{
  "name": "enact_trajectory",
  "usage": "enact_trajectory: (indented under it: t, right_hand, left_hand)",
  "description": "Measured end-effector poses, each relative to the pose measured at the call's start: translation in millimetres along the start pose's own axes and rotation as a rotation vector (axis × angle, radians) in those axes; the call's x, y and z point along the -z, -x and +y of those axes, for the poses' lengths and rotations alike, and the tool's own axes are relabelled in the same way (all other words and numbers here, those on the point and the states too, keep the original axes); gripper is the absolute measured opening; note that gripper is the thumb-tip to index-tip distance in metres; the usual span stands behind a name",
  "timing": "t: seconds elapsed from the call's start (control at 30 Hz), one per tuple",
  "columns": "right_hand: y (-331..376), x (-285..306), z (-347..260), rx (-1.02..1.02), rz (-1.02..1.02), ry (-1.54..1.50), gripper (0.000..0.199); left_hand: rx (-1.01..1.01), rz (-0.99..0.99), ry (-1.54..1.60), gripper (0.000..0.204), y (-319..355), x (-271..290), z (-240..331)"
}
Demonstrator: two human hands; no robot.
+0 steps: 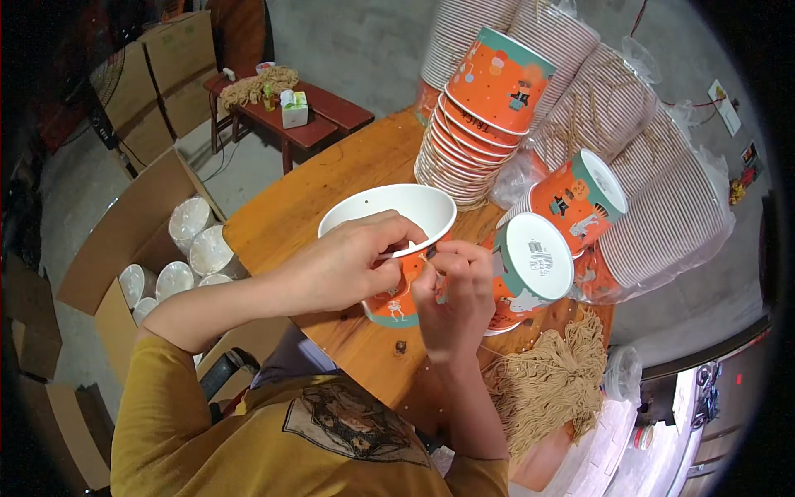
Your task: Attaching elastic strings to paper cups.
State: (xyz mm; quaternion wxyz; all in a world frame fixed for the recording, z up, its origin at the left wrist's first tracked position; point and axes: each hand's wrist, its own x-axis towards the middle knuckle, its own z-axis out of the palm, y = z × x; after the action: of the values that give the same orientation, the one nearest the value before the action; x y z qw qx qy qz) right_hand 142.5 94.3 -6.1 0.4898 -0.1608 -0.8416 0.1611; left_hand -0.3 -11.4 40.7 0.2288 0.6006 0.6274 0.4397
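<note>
An orange paper bucket (387,308) with a white inside stands upright on the table before me. My left hand (352,253) closes over its near rim, fingers inside and thumb against the outer wall. Just to the right, the fingers of my right hand (454,290) pinch a thin tan cord (408,284) at the bucket's side, close under the rim. The cord's far end is hidden behind my fingers. Beside my right hand, an upside-down bucket (538,257) shows its white base. A thick bundle of tan cords (551,385) hangs over the table edge by my right forearm.
Nested buckets with cords (472,141) rise at the back of the wooden table (286,224). Another stack (580,195) lies tilted beside plastic-wrapped stacks (662,215). Left of the table, an open carton (124,240) holds several wrapped white-ended stacks. A low red bench (327,124) stands behind.
</note>
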Motion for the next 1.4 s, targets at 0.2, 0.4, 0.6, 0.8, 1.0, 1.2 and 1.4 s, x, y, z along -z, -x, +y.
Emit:
enact_trajectory:
  t: [0.2,0.4,0.6,0.8,1.0,1.2,1.4]
  right_hand:
    - [3.4,-3.4,3.5,-0.013,-0.037,0.024,0.028]
    - [8.4,-12.2,8.3,0.03,-0.011,0.012,0.03]
    - [18.4,-25.9,12.5,-0.07,-0.092,-0.046,0.027]
    - [20.1,-30.3,13.5,-0.112,-0.11,-0.082,0.018]
    - [21.2,-31.2,15.2,-0.14,-0.152,-0.088,0.022]
    - [18.8,-30.7,22.2,-0.176,-0.131,-0.104,0.018]
    - [5.6,-13.1,24.9,-0.457,-0.2,-0.317,0.012]
  left_hand:
    - [-0.025,0.003,-0.035,0.027,0.2,-2.5,-7.9]
    - [0.16,-0.161,0.303,0.021,-14.7,8.7,-19.8]
    - [0.26,-0.229,0.175,0.021,-23.8,0.9,-39.9]
    - [0.149,-0.226,-0.187,0.022,-25.5,0.9,-40.7]
    - [0.161,-0.354,-0.13,0.023,-30.0,7.9,-52.7]
    - [0.169,-0.362,-0.189,0.022,-31.5,4.2,-50.2]
    - [-0.302,0.172,-0.607,0.012,-22.9,5.3,-31.9]
